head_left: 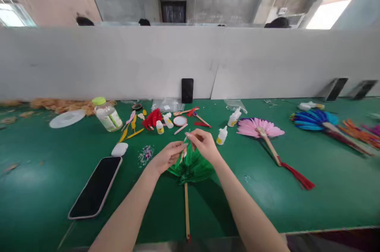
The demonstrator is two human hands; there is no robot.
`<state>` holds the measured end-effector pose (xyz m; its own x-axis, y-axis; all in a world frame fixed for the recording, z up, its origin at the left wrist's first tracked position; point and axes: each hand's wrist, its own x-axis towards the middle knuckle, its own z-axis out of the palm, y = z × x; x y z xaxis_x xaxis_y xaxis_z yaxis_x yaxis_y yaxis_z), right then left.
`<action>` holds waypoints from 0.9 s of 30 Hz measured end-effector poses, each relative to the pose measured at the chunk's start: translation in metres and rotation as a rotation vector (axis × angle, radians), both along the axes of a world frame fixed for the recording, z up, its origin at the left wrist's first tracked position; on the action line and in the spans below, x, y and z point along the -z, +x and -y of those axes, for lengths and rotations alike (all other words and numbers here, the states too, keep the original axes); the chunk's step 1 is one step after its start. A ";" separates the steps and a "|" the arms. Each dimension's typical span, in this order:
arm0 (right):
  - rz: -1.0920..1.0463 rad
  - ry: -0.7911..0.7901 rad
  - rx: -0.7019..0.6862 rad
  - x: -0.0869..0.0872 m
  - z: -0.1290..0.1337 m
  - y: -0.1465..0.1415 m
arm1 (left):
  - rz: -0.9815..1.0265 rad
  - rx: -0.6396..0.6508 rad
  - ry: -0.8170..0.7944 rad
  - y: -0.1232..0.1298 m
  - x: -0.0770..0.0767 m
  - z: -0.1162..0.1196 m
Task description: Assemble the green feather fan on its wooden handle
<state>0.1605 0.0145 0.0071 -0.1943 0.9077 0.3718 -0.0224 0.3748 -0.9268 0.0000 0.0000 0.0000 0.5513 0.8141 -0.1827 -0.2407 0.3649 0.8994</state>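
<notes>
A green feather fan lies on the green table, its wooden handle pointing toward me. Over its upper part, my left hand pinches a narrow green feather. Close beside it, my right hand has its fingers pressed together at the feather's upper end; the fingertips of both hands nearly meet. Whether my right fingers hold the feather itself or something small on it is hard to make out. The hands cover the top of the fan.
A phone and a white case lie left. Glue bottles, a red feather piece and a round lid stand behind the hands. A pink fan, a blue fan and a jar flank them.
</notes>
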 end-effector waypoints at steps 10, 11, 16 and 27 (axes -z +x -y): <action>-0.004 -0.021 -0.089 -0.007 0.002 0.003 | 0.049 -0.025 -0.004 -0.005 -0.005 0.001; -0.010 -0.019 -0.094 -0.007 0.003 0.004 | 0.069 -0.037 0.000 -0.007 -0.005 0.001; -0.106 -0.056 -0.127 -0.007 0.001 0.004 | 0.120 -0.057 0.030 -0.016 -0.008 -0.002; -0.166 -0.072 -0.197 -0.010 0.005 -0.005 | -0.002 0.058 -0.014 -0.002 -0.006 0.004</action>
